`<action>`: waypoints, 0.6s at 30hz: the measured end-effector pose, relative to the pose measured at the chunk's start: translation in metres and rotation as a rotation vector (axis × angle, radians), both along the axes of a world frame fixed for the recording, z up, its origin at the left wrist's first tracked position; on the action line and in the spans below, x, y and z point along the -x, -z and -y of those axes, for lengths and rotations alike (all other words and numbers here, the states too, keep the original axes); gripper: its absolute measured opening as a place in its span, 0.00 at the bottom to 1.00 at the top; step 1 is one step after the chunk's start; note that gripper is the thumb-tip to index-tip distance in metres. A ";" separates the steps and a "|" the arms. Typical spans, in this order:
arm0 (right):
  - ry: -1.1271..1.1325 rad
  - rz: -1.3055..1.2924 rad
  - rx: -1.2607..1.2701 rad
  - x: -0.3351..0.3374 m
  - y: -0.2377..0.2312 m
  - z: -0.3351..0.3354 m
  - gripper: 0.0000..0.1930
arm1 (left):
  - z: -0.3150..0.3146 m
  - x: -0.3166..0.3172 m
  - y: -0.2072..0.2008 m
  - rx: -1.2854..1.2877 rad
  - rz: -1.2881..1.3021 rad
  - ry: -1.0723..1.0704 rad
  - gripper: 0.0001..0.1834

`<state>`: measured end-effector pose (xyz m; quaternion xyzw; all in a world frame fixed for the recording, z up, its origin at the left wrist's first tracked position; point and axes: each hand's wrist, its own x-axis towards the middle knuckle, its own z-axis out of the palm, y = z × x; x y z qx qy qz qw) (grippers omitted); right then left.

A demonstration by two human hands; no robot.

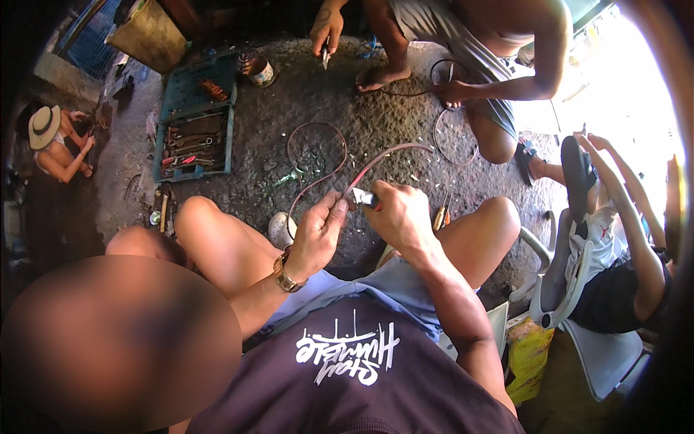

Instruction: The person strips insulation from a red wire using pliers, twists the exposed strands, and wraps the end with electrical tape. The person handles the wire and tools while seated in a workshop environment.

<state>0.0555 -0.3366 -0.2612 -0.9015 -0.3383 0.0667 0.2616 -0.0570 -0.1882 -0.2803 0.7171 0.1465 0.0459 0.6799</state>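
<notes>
One red cable point(382, 156) arcs away rightward from the left hand point(320, 226), pinched on it; the right hand point(399, 215) clamps a knife point(371, 200). Its blade point(360, 196) lies beside the pinch.

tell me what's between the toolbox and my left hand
In the head view, ground with small scraps and a curve of reddish cable lies between the toolbox and your left hand.

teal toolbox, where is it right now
In the head view, the open toolbox lies on the ground at upper left, beyond the wearer's left knee and left of the tin can.
</notes>
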 end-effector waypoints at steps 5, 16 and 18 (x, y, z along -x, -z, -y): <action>-0.041 -0.012 0.042 0.006 -0.001 -0.007 0.08 | 0.007 -0.001 -0.005 -0.130 0.055 0.006 0.10; -0.017 -0.024 0.028 -0.002 0.009 -0.001 0.07 | 0.015 -0.003 -0.013 -0.196 0.109 0.009 0.09; -0.027 -0.071 0.021 0.001 0.007 0.001 0.07 | 0.019 -0.001 -0.016 -0.147 0.117 -0.003 0.09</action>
